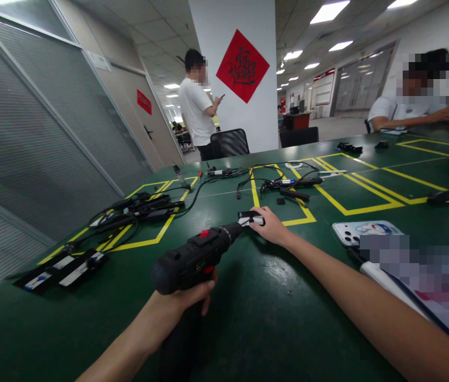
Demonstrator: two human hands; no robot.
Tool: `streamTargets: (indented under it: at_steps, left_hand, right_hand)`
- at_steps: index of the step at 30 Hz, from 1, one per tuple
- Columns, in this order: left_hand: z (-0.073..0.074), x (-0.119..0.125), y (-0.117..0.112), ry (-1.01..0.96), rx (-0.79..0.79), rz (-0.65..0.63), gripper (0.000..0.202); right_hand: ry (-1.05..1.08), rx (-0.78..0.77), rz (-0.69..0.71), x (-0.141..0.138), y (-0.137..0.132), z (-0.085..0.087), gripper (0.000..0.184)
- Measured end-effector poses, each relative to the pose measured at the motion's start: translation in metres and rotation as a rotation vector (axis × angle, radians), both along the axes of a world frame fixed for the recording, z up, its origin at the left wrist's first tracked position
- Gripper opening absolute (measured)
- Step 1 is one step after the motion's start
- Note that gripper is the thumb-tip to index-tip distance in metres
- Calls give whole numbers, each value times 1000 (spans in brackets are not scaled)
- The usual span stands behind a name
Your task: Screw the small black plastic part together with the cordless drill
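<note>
My left hand (186, 298) is closed round the grip of a black cordless drill (196, 254) with red buttons, held above the green table (264, 318) and aimed away from me. My right hand (271, 225) reaches forward and pinches a small black-and-white part (250, 218) on the table, right at the drill's nose. Whether the drill tip touches that part is not clear.
Black cables and adapters (140, 209) lie in yellow-taped boxes at left; flat black-and-white strips (63, 265) sit nearer. More tools and cables (291, 185) lie ahead. A white phone (361, 232) rests at right. One person stands by the pillar; another sits at far right.
</note>
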State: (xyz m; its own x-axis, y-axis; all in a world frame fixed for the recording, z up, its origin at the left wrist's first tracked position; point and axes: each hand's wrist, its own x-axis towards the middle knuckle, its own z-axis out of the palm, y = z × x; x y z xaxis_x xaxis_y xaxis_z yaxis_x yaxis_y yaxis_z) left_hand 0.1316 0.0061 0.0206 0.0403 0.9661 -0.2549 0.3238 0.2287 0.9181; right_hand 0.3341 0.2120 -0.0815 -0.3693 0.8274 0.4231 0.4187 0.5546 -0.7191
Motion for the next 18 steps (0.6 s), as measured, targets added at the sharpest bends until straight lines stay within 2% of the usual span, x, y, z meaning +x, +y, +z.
streamTargets:
  at_steps: [18]
  left_hand:
    - [1, 1, -1, 5, -9, 20, 28]
  right_hand:
    - [13, 27, -1, -2, 2, -4, 39]
